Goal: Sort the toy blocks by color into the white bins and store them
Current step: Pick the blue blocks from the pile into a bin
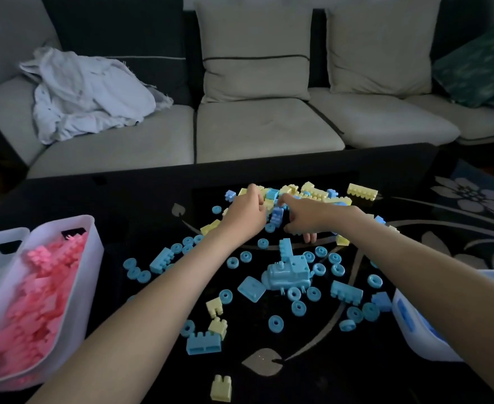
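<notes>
L hand (248, 212) and R hand (305, 217) in blue/yellow block pile (313, 191) far on tabletop (123, 208); both curled, grip can't tell. Pink blocks (36, 301) fill left white bin (93, 228); another bin (412, 333) at right edge.

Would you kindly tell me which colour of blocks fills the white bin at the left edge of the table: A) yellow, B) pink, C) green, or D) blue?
B: the white bin is heaped with pink blocks and holds no other colour that can be seen.
</notes>
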